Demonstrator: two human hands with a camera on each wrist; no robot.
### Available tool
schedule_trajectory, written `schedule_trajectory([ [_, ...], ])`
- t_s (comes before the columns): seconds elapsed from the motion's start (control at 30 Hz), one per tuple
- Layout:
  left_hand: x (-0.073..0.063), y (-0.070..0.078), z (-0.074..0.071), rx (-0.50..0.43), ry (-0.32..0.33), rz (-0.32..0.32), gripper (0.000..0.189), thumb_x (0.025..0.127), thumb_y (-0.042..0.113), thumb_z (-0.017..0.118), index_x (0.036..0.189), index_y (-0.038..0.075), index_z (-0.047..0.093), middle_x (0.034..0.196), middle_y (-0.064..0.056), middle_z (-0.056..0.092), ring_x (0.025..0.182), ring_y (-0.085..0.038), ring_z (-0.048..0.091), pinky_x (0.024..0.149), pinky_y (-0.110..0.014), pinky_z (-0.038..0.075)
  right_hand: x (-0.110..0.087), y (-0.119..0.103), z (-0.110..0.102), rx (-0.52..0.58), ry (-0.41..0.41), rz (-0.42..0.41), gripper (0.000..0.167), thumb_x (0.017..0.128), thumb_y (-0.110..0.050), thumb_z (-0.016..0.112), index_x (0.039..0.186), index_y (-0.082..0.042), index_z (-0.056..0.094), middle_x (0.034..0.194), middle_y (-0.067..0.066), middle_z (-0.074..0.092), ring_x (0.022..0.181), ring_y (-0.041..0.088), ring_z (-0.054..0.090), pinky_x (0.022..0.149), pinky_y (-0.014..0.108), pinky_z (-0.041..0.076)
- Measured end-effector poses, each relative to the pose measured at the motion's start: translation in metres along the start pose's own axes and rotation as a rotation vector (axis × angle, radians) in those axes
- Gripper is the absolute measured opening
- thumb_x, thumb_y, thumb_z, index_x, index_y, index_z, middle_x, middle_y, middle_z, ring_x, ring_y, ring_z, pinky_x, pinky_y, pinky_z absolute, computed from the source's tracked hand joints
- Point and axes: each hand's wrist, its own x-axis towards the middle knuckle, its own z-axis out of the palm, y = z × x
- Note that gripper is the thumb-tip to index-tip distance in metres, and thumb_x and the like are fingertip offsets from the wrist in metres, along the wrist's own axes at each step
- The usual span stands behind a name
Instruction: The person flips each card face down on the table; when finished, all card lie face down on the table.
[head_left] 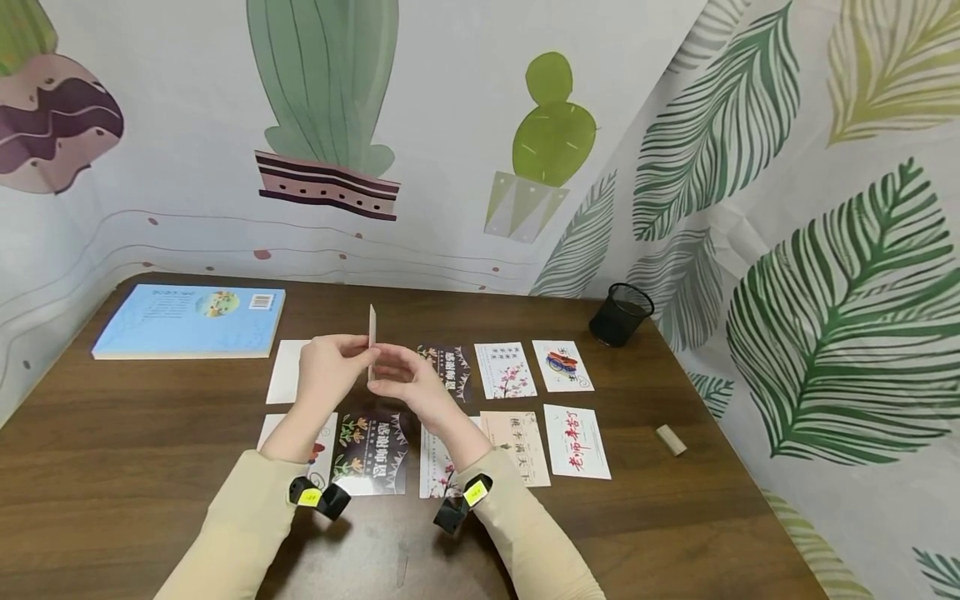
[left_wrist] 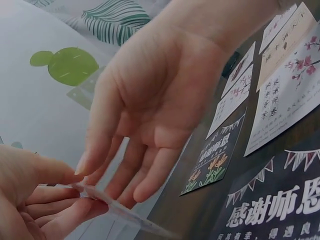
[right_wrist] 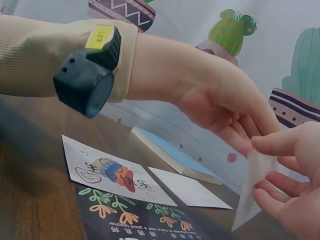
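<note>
An upright white card (head_left: 372, 325) is seen nearly edge-on in the head view. My left hand (head_left: 330, 375) pinches it between thumb and fingers from the left. On its other side, the thumb and fingertips of my right hand (head_left: 416, 383) hold it too; in the right wrist view they overlap the card (right_wrist: 247, 187). Below the hands, cards lie in two rows: a blank white one (head_left: 285, 371), a dark one with white lettering (head_left: 371, 454), a plum-blossom one (head_left: 506, 371), a beige one (head_left: 517, 446) and several others. My forearms partly hide some of them.
A blue book (head_left: 187, 321) lies at the back left. At the back right stands a black mesh pen cup (head_left: 621, 315). A small beige block (head_left: 671, 440) rests near the table's right edge. A patterned cloth wall (head_left: 450, 150) rises behind the table.
</note>
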Motion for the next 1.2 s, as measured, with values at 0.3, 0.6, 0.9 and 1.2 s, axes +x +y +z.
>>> schedule_trajectory([
  [0.3, 0.005, -0.009, -0.006, -0.064, -0.014, -0.118, 0.034, 0.092, 0.014, 0.064, 0.115, -0.011, 0.067, 0.105, -0.027, 0.07, 0.086, -0.035, 0.073, 0.062, -0.02, 0.055, 0.006, 0.009, -0.014, 0.032, 0.102, 0.026, 0.051, 0.09, 0.001, 0.062, 0.139, 0.005, 0.047, 0.137, 0.023, 0.054, 0.126, 0.033, 0.056, 0.102, 0.032, 0.049],
  [0.6, 0.012, -0.035, -0.002, -0.065, -0.086, -0.2, 0.039, 0.096, 0.018, 0.061, 0.123, -0.009, 0.062, 0.118, -0.028, 0.065, 0.092, -0.035, 0.072, 0.084, -0.044, 0.057, 0.01, 0.018, -0.026, 0.046, 0.112, 0.105, 0.051, 0.09, 0.007, 0.057, 0.139, 0.01, 0.044, 0.138, 0.026, 0.053, 0.125, 0.036, 0.056, 0.104, 0.032, 0.048],
  [0.9, 0.013, -0.052, 0.004, -0.062, -0.132, -0.245, 0.041, 0.096, 0.02, 0.061, 0.122, -0.011, 0.062, 0.123, -0.031, 0.062, 0.098, -0.037, 0.07, 0.085, -0.044, 0.057, 0.011, 0.021, -0.028, 0.048, 0.121, 0.176, 0.047, 0.092, 0.002, 0.058, 0.138, 0.007, 0.048, 0.137, 0.024, 0.055, 0.127, 0.033, 0.055, 0.104, 0.031, 0.048],
  [1.2, 0.012, -0.057, 0.007, 0.075, -0.079, -0.148, 0.037, 0.092, 0.019, 0.066, 0.113, -0.011, 0.067, 0.099, -0.026, 0.072, 0.087, -0.037, 0.071, 0.076, -0.045, 0.056, 0.008, 0.019, -0.025, 0.023, 0.107, 0.202, 0.046, 0.093, -0.001, 0.059, 0.137, 0.007, 0.049, 0.137, 0.024, 0.055, 0.128, 0.032, 0.055, 0.104, 0.032, 0.048],
])
